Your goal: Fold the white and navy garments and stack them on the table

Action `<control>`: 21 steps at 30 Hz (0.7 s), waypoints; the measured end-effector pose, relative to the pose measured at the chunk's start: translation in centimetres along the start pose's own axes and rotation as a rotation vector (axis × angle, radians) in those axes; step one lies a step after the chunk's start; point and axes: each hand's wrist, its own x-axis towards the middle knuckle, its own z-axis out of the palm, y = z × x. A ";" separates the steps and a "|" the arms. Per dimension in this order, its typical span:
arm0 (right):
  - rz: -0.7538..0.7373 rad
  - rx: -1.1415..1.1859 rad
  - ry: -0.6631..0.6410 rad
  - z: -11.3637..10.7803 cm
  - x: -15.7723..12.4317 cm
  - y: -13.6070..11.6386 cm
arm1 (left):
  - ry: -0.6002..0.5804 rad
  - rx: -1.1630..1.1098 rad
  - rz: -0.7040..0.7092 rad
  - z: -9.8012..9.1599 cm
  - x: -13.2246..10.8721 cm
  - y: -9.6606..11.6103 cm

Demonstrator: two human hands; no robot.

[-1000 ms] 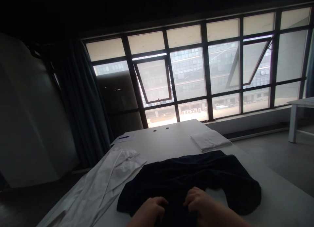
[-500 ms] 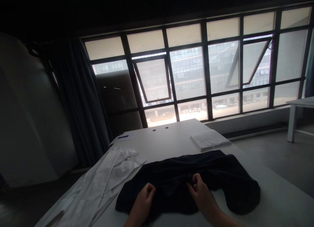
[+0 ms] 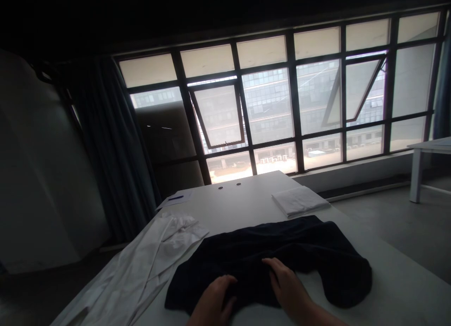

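The left hand (image 3: 213,300) and the right hand (image 3: 287,286) rest on a dark garment (image 3: 268,239) spread on the white tabletop (image 3: 246,199). Their fingers (image 3: 273,262) lie loosely together on the fabric; whether they grip it, I cannot tell. A rumpled white garment (image 3: 141,269) lies just beside it, and a folded white cloth (image 3: 299,200) lies beyond.

left hand (image 3: 213,301): bare, rounded knuckles, fingers partly in shadow, wrist cut off by lower frame edge | right hand (image 3: 286,283): bare, slender fingers, nails too dim to make out | right forearm (image 3: 315,313): bare, smooth, tapering toward wrist, cut off by lower frame edge
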 end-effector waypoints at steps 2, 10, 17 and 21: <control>-0.027 0.030 0.024 0.0 0.1 0.3 | 0.036 -0.066 0.042 0.1 0.2 -0.1; -0.040 -0.090 0.098 0.1 -0.1 0.4 | 0.397 -0.082 -0.120 -0.8 0.8 -0.5; 0.063 -0.339 -0.111 -0.2 -0.2 -1.2 | 0.142 0.101 -0.308 -0.8 0.8 -1.4; 0.070 -0.396 -0.116 -0.8 0.1 -1.9 | 0.221 0.194 -0.270 -2.1 1.0 -1.0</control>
